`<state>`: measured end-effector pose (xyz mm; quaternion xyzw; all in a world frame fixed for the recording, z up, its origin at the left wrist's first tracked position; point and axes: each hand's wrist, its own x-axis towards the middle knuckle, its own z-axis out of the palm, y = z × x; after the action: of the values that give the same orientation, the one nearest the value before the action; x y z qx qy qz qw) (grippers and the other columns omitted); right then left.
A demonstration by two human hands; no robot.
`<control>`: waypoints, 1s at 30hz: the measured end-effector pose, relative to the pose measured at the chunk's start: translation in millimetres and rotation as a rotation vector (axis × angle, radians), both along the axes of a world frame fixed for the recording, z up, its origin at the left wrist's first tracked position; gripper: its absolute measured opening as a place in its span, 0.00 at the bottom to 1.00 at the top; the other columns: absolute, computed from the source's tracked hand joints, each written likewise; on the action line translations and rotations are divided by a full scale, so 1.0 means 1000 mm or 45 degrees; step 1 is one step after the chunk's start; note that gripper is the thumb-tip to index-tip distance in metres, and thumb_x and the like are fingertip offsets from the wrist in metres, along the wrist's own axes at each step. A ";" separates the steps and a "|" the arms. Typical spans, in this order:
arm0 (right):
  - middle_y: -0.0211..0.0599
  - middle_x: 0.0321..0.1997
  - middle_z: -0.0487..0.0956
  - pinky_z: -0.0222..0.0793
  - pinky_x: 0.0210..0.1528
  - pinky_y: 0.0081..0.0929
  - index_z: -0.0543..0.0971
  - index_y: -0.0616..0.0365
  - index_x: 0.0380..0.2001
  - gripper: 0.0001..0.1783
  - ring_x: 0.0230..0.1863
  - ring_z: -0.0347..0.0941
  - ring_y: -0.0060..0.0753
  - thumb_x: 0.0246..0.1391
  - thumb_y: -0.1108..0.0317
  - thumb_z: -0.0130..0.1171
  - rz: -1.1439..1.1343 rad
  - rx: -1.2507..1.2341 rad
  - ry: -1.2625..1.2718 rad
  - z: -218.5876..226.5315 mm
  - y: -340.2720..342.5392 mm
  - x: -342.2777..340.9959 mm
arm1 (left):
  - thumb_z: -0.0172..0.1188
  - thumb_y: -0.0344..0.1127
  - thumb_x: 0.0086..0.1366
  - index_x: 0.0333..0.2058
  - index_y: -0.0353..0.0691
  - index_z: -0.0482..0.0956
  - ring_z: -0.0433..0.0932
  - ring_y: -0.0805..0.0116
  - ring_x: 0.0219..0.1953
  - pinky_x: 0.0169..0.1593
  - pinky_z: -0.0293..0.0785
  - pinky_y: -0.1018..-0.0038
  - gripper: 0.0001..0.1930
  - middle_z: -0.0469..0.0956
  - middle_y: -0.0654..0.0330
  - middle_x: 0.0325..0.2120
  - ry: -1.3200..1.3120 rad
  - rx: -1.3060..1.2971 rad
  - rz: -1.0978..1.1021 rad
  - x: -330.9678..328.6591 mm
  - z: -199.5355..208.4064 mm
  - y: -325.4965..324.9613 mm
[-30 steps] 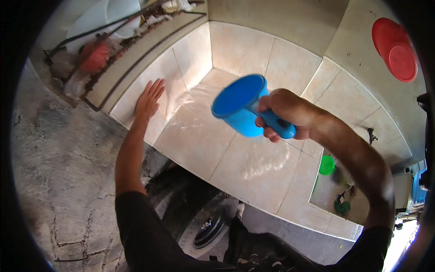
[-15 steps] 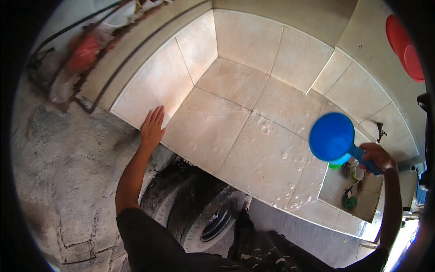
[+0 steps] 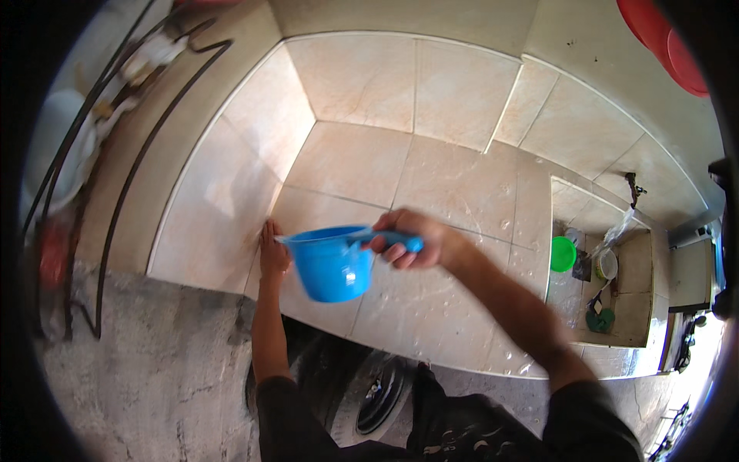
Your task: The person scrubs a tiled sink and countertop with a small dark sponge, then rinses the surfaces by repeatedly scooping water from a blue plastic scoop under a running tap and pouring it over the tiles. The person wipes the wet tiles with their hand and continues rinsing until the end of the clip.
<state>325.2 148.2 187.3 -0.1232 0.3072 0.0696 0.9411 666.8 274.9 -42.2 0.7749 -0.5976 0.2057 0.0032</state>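
My right hand (image 3: pixel 416 240) is closed round the handle of a blue plastic dipper (image 3: pixel 332 266), held over the left part of a wet tiled counter (image 3: pixel 454 181). The dipper's rim leans toward my left hand (image 3: pixel 273 252), and a pale streak shows at its left lip. My left hand rests with its fingers stretched out on the tiles, where the counter meets the low left wall (image 3: pixel 208 196). Part of that hand lies close behind the dipper's edge. Small bubbles and drops of water spot the counter.
At right is a sunken basin (image 3: pixel 635 296) holding a green bowl (image 3: pixel 563 254), a white container (image 3: pixel 606 264) and a round green item (image 3: pixel 600 320). Water runs from a tap (image 3: pixel 633 185). Tyres (image 3: pixel 377 396) stand under the counter; a bent metal rod (image 3: pixel 138 158) lies left.
My right hand has swung the dipper from above the basin leftward, close to my left hand. My left hand remains near the left wall. The view has shifted, showing more of the basin.
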 end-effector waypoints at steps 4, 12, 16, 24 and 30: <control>0.28 0.21 0.64 0.49 0.08 0.18 0.61 0.72 0.47 0.23 0.13 0.55 0.20 0.57 0.62 0.36 -0.257 0.553 -0.479 -0.084 0.017 -0.020 | 0.49 0.51 0.60 0.59 0.27 0.49 0.49 0.47 0.63 0.63 0.46 0.56 0.38 0.47 0.42 0.61 -0.105 -0.161 -0.103 0.013 -0.010 -0.097; 0.43 0.13 0.68 0.58 0.02 0.23 0.57 0.79 0.50 0.29 0.05 0.62 0.30 0.51 0.66 0.48 -0.938 -0.445 -0.052 -0.022 0.051 -0.326 | 0.42 0.58 0.61 0.61 0.33 0.47 0.41 0.51 0.65 0.65 0.38 0.58 0.39 0.43 0.52 0.64 0.542 0.098 0.229 -0.016 0.018 -0.201; 0.45 0.15 0.68 0.59 0.03 0.33 0.54 0.67 0.56 0.27 0.04 0.60 0.38 0.55 0.64 0.42 -1.532 -0.606 0.189 -0.011 0.146 -0.457 | 0.40 0.59 0.62 0.62 0.37 0.46 0.41 0.52 0.66 0.65 0.36 0.57 0.39 0.41 0.54 0.65 0.580 0.187 0.393 -0.055 0.034 -0.258; 0.46 0.19 0.66 0.58 0.06 0.37 0.50 0.67 0.58 0.27 0.07 0.60 0.42 0.60 0.62 0.36 -2.022 -0.351 0.231 -0.033 0.279 -0.495 | 0.35 0.56 0.63 0.58 0.27 0.56 0.41 0.47 0.65 0.65 0.27 0.54 0.36 0.51 0.45 0.61 0.310 -0.008 0.045 -0.276 -0.006 -0.343; 0.44 0.17 0.65 0.56 0.04 0.34 0.50 0.72 0.57 0.27 0.04 0.57 0.37 0.59 0.65 0.36 -1.894 -0.526 0.190 -0.030 0.252 -0.468 | 0.54 0.52 0.54 0.60 0.28 0.48 0.42 0.46 0.65 0.64 0.35 0.50 0.43 0.46 0.41 0.62 1.110 0.132 -0.842 -0.516 0.009 -0.296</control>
<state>-143.0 400.5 157.6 -0.0527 0.3784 -0.6313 0.6749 151.3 -21.0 -33.5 0.5583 -0.7620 -0.1760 0.2768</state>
